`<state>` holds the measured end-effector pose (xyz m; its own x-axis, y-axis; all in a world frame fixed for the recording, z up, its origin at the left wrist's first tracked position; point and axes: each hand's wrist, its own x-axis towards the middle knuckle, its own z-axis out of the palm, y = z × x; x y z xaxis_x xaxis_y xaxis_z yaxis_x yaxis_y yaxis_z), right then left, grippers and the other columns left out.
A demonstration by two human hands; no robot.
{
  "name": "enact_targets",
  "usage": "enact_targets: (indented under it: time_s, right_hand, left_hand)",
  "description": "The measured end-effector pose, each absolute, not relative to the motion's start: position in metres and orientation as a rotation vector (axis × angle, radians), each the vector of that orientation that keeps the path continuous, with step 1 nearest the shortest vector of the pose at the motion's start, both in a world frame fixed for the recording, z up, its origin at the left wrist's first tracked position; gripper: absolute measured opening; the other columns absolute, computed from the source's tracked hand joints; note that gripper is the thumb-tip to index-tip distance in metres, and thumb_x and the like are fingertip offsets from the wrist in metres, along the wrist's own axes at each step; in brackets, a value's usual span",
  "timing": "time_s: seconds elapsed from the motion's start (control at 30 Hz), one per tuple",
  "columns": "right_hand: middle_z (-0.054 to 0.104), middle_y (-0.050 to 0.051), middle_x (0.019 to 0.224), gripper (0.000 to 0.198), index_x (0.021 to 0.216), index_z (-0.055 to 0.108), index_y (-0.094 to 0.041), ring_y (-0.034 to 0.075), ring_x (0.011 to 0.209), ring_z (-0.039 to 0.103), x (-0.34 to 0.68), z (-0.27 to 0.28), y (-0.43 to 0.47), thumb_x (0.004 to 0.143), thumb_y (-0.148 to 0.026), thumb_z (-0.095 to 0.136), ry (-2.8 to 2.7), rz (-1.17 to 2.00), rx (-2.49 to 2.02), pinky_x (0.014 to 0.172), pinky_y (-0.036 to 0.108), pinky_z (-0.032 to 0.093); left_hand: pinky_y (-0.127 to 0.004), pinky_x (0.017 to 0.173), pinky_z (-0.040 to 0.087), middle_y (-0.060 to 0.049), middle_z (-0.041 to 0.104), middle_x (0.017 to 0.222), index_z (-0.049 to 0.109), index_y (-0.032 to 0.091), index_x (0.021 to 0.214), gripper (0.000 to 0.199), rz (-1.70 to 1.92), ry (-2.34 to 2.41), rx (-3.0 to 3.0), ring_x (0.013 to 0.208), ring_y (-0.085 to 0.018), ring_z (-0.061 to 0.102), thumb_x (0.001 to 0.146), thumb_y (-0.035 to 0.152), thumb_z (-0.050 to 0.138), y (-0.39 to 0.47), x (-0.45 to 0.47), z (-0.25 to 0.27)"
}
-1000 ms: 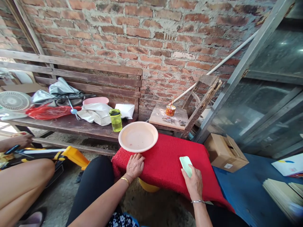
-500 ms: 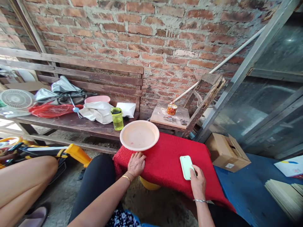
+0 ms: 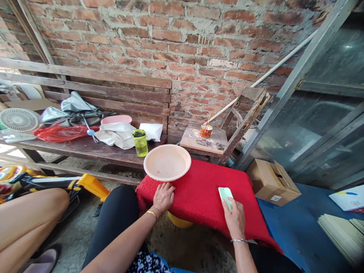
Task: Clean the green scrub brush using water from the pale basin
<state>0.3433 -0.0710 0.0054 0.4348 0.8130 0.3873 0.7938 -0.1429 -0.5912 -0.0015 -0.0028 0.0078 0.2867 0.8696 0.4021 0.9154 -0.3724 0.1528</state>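
Note:
On the red cloth-covered table (image 3: 204, 193) my right hand (image 3: 235, 217) grips a flat, pale green case (image 3: 225, 194) with rounded corners, shaped like a phone case. The thumb lies along its near left side and the fingers along its right, covering its lower part. My left hand (image 3: 164, 197) rests on the table's front edge, palm down, with fingers loosely bent and nothing visible in them. Just beyond its fingertips stands a wide, pale pink basin (image 3: 167, 175), which looks to hold shallow, clear liquid.
A wooden bench (image 3: 85, 151) holds a green bottle (image 3: 140, 143), bags and a fan (image 3: 20, 119). Behind the table, a chair (image 3: 189, 138) carries a paper cup (image 3: 206, 131) and metal padlocks. At right sits a cardboard box (image 3: 269, 182). Another person's bare leg (image 3: 36, 216) is at left.
My right hand has shifted slightly to the left and wrapped further round the green case. The case has turned and moved slightly right. My left hand and the basin stay put.

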Motion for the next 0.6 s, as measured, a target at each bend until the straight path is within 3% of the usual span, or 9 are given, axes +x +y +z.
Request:
enact_targets:
  time_s: [0.2,0.6]
  right_hand:
    - [0.064,0.015,0.095,0.078,0.106,0.074,-0.018,0.030,0.092,0.058,0.348,0.004,-0.071,0.087,-0.081,0.032,-1.421,-0.051,-1.993,0.081,0.040,0.046]
    - [0.061,0.014,0.090,0.060,0.110,0.073,-0.021,0.030,0.087,0.058,0.370,0.002,-0.074,0.091,-0.066,0.039,-1.413,-0.248,-2.199,0.076,0.041,0.045]
  left_hand:
    - [-0.043,0.092,0.042,-0.008,0.067,0.105,0.072,0.025,0.102,0.026,-0.630,-1.725,-2.444,0.100,-0.026,0.059,0.088,0.014,0.053,-0.002,-0.001,0.007]
    - [-0.044,0.093,0.043,-0.008,0.067,0.107,0.072,0.025,0.103,0.028,-0.592,-1.736,-2.451,0.102,-0.027,0.059,0.089,0.014,0.051,-0.002,-0.001,0.006]
